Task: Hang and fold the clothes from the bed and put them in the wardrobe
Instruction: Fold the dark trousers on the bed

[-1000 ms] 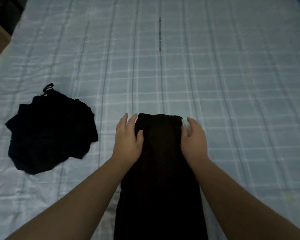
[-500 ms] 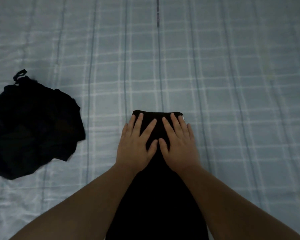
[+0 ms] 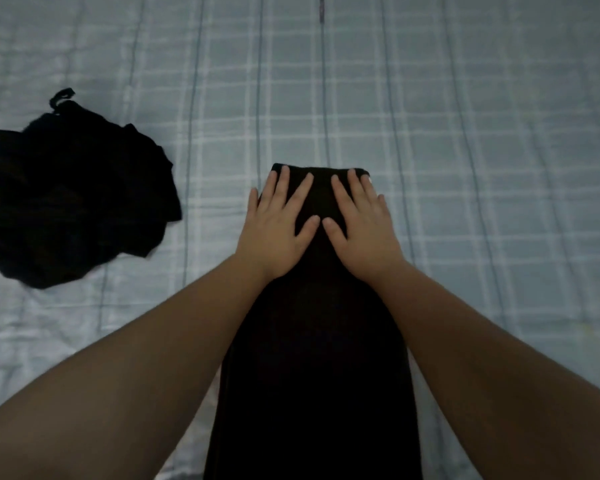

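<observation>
on the bed (image 3: 465, 168), under a pale blue checked cover, a long black garment (image 3: 312, 341) lay stretched lengthways, running from the lower edge of view up to a straight far end near the middle. both hands rested on that far end. the left hand (image 3: 278, 223) lay flat, fingers straight and spread, palm down on the cloth; the right hand (image 3: 361, 223) lay the same way just beside it, thumbs nearly meeting. neither hand gripped anything; they pressed on the cloth with fingers apart.

judgement: the step in hand looked like smoothing or flattening the garment partway through folding it. it was already narrowed to a long strip, so a fold along the length seemed done. the next move probably called for taking hold of one end and bringing it over the other, edges kept square. the near end ran out of view, so its state could not be told.

to the left, well apart from the strip, a second black garment (image 3: 73, 199) lay in a crumpled heap with a small loop at its top; not yet folded. nothing lay between the hands and the strip. the light was dim and black cloth hid creases. no wardrobe was in view.
</observation>
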Demonstrator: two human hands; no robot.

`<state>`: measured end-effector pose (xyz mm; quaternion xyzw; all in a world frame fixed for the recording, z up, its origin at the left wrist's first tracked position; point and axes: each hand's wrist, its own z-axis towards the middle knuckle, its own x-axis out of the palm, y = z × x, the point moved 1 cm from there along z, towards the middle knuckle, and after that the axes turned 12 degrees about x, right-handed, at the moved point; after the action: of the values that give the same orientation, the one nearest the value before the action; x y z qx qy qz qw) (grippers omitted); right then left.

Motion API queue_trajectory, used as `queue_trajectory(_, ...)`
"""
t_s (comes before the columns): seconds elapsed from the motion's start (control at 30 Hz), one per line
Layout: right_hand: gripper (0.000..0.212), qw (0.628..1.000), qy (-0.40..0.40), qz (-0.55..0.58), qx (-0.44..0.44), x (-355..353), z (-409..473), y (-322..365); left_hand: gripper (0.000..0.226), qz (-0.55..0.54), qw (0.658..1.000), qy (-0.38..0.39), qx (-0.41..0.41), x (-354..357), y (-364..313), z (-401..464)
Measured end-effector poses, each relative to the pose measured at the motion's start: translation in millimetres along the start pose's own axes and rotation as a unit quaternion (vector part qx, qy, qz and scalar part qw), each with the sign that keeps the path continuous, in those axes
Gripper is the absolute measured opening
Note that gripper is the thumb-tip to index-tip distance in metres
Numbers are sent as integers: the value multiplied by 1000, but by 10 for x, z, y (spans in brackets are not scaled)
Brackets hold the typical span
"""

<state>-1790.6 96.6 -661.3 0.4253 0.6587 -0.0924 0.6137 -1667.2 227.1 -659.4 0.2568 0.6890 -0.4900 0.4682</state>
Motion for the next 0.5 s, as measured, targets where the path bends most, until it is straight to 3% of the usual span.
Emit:
queue_trajectory(0.2,63,998,-28,-46,36,-281,-1179,233,65,6,999,-22,27,-231,-614,-1012)
queue_trajectory(0.5,63,992,33,-110,47,147,-2795,104,65,88,994,62,-10,287,-916,-2525)
